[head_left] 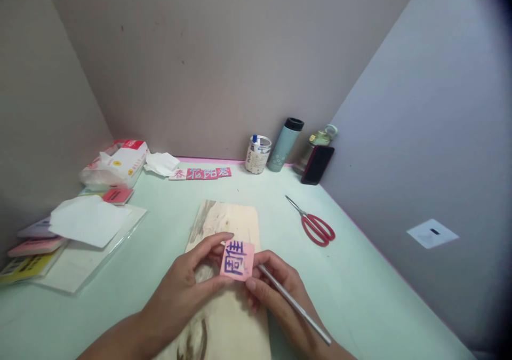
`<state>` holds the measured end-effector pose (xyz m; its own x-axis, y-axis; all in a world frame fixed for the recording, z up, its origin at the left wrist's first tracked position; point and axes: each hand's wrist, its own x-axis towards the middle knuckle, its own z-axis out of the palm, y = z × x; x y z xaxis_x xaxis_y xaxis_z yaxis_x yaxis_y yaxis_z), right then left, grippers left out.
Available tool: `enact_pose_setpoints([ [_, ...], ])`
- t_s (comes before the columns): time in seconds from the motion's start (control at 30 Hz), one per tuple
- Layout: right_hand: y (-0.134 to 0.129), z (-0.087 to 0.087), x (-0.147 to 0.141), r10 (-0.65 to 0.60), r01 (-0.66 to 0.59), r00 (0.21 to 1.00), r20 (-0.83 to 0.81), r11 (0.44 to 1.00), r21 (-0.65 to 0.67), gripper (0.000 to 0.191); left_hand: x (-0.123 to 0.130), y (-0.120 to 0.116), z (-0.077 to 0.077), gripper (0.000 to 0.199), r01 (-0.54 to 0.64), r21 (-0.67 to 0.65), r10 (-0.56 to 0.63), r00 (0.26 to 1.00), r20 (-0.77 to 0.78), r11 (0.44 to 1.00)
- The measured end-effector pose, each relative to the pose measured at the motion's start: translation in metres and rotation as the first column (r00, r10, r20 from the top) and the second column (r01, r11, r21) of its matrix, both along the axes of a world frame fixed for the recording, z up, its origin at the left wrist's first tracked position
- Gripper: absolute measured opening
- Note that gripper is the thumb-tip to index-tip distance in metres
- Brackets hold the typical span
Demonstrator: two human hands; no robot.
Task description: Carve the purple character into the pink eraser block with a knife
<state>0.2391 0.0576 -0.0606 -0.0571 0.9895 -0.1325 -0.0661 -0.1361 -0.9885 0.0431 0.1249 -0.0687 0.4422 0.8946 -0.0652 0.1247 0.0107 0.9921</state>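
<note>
L side: tissue pack [116,164], paper sheets [88,220].
L hand [188,288]: pinching pink block [237,260] w/ blue character, above wood board [224,226].
R hand [276,290]: fingers on block edge, gripping metal tool [294,304].
R of board: red scissors [316,225].

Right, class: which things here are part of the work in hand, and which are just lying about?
In use: pink block, held by left hand and right hand; metal tool in right hand; wooden board underneath.

Lying about: scissors, flask, phone, tissue pack, papers.
</note>
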Motion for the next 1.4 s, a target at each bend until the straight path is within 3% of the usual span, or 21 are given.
enact_pose_setpoints([
  [0.13,0.000,0.002,0.000,-0.004,0.003,1.000,0.020,1.000,0.013,0.036,-0.001,0.002,0.000,0.055,0.017,-0.005,-0.017,1.000,0.007,1.000],
  [0.27,0.002,0.004,0.006,-0.148,0.147,0.988,0.033,0.989,0.032,0.041,-0.012,0.009,0.006,0.054,0.202,-0.033,-0.203,0.979,-0.032,0.979],
  [0.37,0.003,0.004,0.014,-0.293,0.287,0.955,0.056,0.953,0.096,0.041,-0.021,0.014,0.013,0.050,0.367,0.034,-0.355,0.915,-0.190,0.929],
  [0.47,0.000,0.004,0.017,-0.356,0.335,0.923,0.143,0.930,0.152,0.042,-0.023,0.014,0.016,0.059,0.419,0.179,-0.336,0.869,-0.362,0.890],
  [0.57,-0.004,0.004,0.010,-0.319,0.262,0.918,0.237,0.934,0.242,0.036,-0.017,0.007,0.015,0.064,0.323,0.231,-0.177,0.853,-0.491,0.918],
  [0.73,-0.009,-0.002,-0.002,-0.236,0.188,0.953,0.189,0.952,0.240,0.021,-0.003,-0.009,0.011,0.032,0.296,0.271,-0.053,0.760,-0.648,0.916],
  [0.93,-0.010,-0.005,-0.002,-0.144,0.014,0.922,0.359,0.940,0.340,0.013,-0.006,-0.010,0.001,0.034,0.374,0.305,-0.190,0.849,-0.493,0.876],
  [1.07,-0.011,-0.002,-0.004,-0.114,-0.106,0.876,0.469,0.902,0.418,0.013,-0.012,-0.008,0.001,0.037,0.397,0.265,-0.260,0.864,-0.430,0.879],
  [1.17,-0.013,-0.004,-0.008,-0.134,-0.130,0.846,0.516,0.886,0.444,0.012,-0.014,-0.009,-0.005,0.039,0.372,0.280,-0.236,0.877,-0.418,0.885],
  [1.27,-0.015,-0.010,-0.010,-0.150,-0.136,0.841,0.520,0.871,0.471,0.011,-0.015,-0.012,-0.018,0.053,0.313,0.329,-0.169,0.900,-0.401,0.891],
  [1.4,-0.015,-0.015,-0.009,-0.159,-0.109,0.842,0.516,0.885,0.452,0.009,-0.017,-0.013,-0.032,0.055,0.234,0.393,-0.085,0.929,-0.360,0.889],
])
